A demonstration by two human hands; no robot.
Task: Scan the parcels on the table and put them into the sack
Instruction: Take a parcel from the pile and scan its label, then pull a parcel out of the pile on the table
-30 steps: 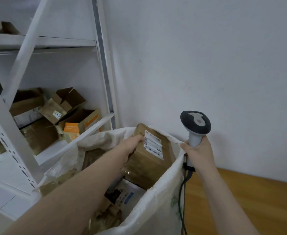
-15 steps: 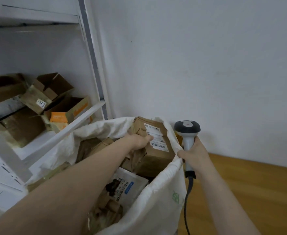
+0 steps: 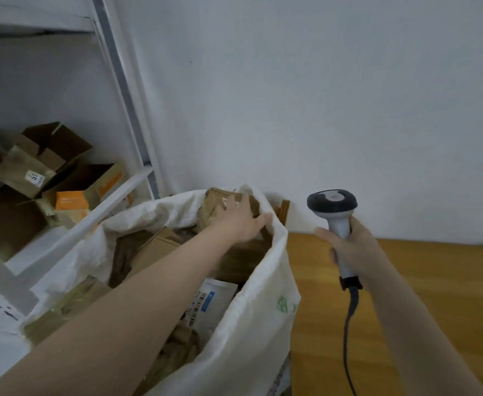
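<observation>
A white woven sack (image 3: 251,324) stands open against the wall, filled with several brown parcels. The topmost brown cardboard box (image 3: 243,252) leans at the sack's far side. My left hand (image 3: 241,220) lies on top of this box with fingers spread and fairly straight, thumb toward the sack's rim. Below it a white padded mailer with a barcode (image 3: 208,302) shows among the parcels. My right hand (image 3: 348,247) grips the handle of a grey and black barcode scanner (image 3: 334,207), held upright to the right of the sack, its cable hanging down.
A white metal shelf rack (image 3: 126,90) stands at the left, with open cardboard boxes (image 3: 49,167) on its shelf. A wooden table top (image 3: 420,281) runs along the wall at the right. The white wall is close behind the sack.
My left hand let go its grip on the box's edge and now lies flat on its top, covering the label. The box sank lower into the sack. The scanner moved slightly right.
</observation>
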